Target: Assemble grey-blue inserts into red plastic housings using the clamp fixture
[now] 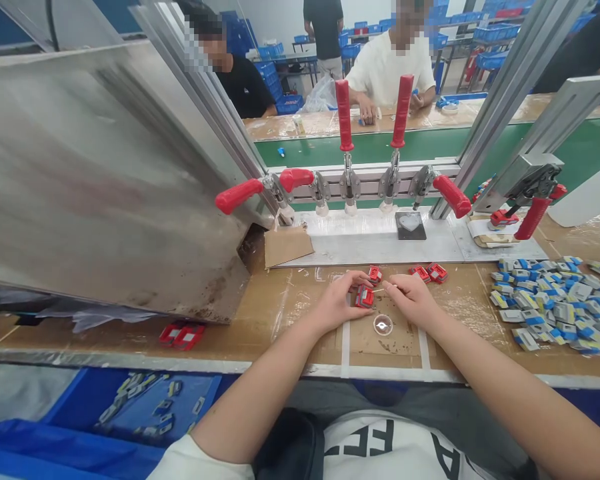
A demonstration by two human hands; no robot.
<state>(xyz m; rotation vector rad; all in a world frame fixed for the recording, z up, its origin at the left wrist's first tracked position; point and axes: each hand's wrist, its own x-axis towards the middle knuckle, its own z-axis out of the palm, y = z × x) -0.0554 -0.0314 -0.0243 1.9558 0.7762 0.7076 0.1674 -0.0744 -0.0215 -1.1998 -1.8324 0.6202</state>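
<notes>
My left hand (344,301) is closed around a small red and grey plastic part (365,297), held low over the bench. A thin, pale stick (379,291) is pinched in my right hand (411,297), its tip reaching to the red part. Just beyond my left fingers lies another red part (375,274). Two more red parts (429,273) rest behind my right hand. Below the hands, a small round clear dish (383,325) sits on the taped board, with something small and pale in it.
Several blue, white and yellow pieces (560,303) are heaped at the right. Red-handled toggle clamps (349,173) line the frame ahead. A metal chute (130,187) slopes at the left, near red parts (181,335). A blue bin (207,393) stands below the bench edge. People sit opposite.
</notes>
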